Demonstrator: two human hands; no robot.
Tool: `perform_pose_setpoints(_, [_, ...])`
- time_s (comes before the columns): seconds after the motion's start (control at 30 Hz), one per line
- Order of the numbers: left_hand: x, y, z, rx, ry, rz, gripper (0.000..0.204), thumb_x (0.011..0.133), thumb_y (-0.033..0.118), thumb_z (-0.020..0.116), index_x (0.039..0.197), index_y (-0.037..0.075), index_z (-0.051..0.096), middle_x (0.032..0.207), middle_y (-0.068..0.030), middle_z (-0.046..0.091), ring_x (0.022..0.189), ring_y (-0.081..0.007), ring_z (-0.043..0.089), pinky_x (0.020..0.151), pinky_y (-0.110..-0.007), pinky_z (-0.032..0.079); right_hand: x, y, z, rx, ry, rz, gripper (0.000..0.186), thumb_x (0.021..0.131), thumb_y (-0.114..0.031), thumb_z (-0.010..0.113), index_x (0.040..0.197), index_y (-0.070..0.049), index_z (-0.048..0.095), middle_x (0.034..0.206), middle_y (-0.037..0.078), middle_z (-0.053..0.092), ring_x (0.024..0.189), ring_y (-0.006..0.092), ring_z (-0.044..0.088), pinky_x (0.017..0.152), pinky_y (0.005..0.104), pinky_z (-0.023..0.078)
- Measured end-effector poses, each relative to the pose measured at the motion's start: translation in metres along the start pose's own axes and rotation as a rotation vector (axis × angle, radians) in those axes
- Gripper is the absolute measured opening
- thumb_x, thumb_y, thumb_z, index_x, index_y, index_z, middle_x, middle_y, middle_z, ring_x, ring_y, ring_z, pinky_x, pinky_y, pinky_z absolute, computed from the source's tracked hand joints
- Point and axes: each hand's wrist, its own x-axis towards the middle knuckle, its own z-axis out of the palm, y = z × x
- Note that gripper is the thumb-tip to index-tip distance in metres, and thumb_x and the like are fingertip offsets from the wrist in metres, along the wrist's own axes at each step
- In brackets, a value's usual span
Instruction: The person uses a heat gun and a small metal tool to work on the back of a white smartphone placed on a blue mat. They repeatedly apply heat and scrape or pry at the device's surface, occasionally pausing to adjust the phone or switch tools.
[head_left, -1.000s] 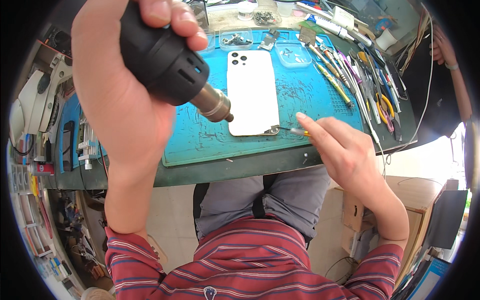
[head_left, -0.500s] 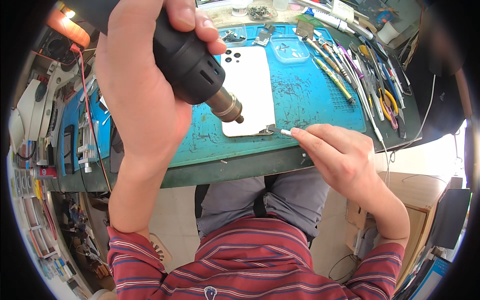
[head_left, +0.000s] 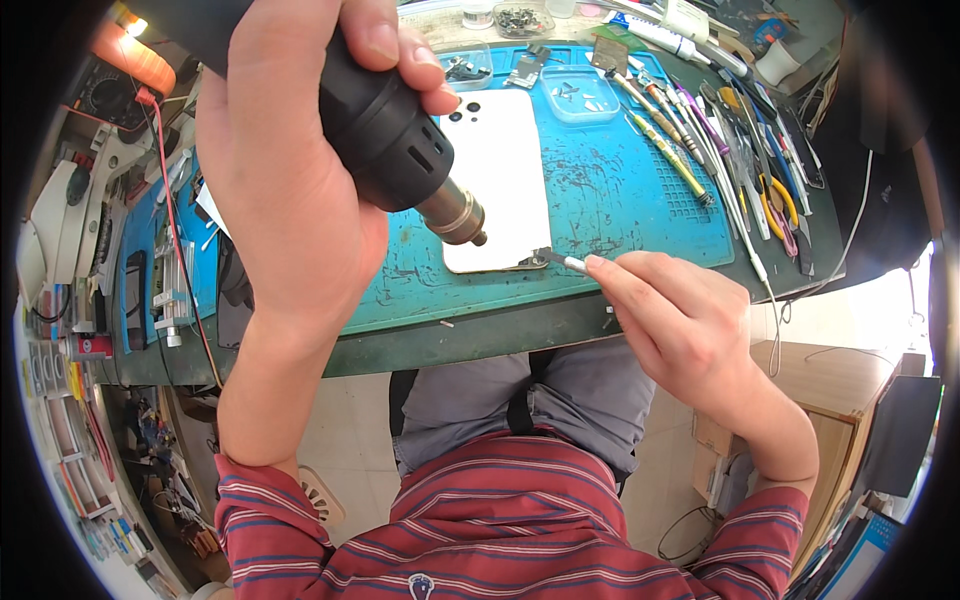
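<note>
Two hands busy, and we start at the fingertips: the right hand (head_left: 685, 315) has thumb and forefinger pinched on a slim pale-handled blade (head_left: 574, 263), its dark end reaching the damaged-looking corner (head_left: 534, 260) of the phone (head_left: 512, 190). Across from it, the left hand (head_left: 290, 190) is wrapped around a black hot-air gun (head_left: 390, 140), the metal nozzle (head_left: 453, 213) angled down over the white back. The phone lies flat on the blue mat (head_left: 610, 215), camera lenses (head_left: 474, 107) at the far end. We'd call it light and stiff, with a smooth back, probably slippery, that could splinter near that corner; it may be hot too. The right long edge looks our best hold, well away from nozzle and corner. Now, what escapes us: the blade's very tip melts into the dark corner, so we can't tell whether it sits under the panel. The gun covers part of the phone's left edge, and its own rear runs out of view.
</note>
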Motion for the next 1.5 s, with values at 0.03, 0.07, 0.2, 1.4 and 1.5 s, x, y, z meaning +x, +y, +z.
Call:
perform_pose_setpoints(0.03, [0.0, 0.001, 0.0, 0.004, -0.011, 0.005, 0.046, 0.107, 0.032, 0.054, 0.139, -0.002, 0.054, 0.084, -0.0002, 0.049, 0.082, -0.0148, 0.052, 0.073, -0.032, 0.048, 0.001, -0.001, -0.001, 0.005, -0.01, 0.005, 0.038, 0.074, -0.003, 0.073, 0.113, -0.005, 0.072, 0.095, 0.002, 0.067, 0.072, 0.016, 0.066, 0.057, 0.0302, 0.051])
perform_pose_setpoints(0.07, [0.001, 0.001, 0.0, 0.004, -0.024, 0.008, 0.046, 0.107, 0.032, 0.054, 0.138, -0.002, 0.054, 0.084, -0.0002, 0.049, 0.082, -0.0148, 0.052, 0.073, -0.032, 0.048, 0.001, -0.001, 0.0, 0.006, -0.021, 0.013, 0.038, 0.074, -0.003, 0.072, 0.113, -0.005, 0.072, 0.095, 0.002, 0.067, 0.071, 0.0159, 0.066, 0.057, 0.0302, 0.051])
perform_pose_setpoints(0.2, [0.001, -0.001, 0.0, -0.004, 0.0, 0.015, 0.046, 0.107, 0.032, 0.053, 0.139, -0.001, 0.054, 0.085, -0.0001, 0.049, 0.082, -0.0147, 0.052, 0.073, -0.032, 0.048, 0.0, -0.001, 0.002, -0.008, -0.019, 0.011, 0.04, 0.074, -0.003, 0.072, 0.114, -0.005, 0.072, 0.095, 0.002, 0.066, 0.072, 0.0155, 0.065, 0.058, 0.0301, 0.051])
perform_pose_setpoints(1.4, [-0.004, -0.003, 0.046, 0.095, 0.339, 0.06, 0.043, 0.107, 0.037, 0.053, 0.131, 0.001, 0.055, 0.074, 0.0007, 0.048, 0.065, -0.0106, 0.055, 0.059, -0.027, 0.053, -0.004, -0.011, 0.011, 0.092, 0.032, 0.084, 0.034, 0.078, 0.001, 0.072, 0.112, -0.004, 0.074, 0.091, 0.004, 0.068, 0.068, 0.0191, 0.067, 0.055, 0.0311, 0.051])
perform_pose_setpoints(1.5, [-0.004, -0.002, 0.046, 0.09, 0.331, 0.054, 0.043, 0.107, 0.037, 0.054, 0.131, 0.001, 0.055, 0.074, 0.0008, 0.048, 0.064, -0.0106, 0.055, 0.058, -0.027, 0.053, -0.003, -0.01, 0.01, 0.083, 0.017, 0.08, 0.036, 0.077, 0.001, 0.072, 0.112, -0.005, 0.074, 0.092, 0.003, 0.068, 0.069, 0.019, 0.067, 0.055, 0.0312, 0.051])
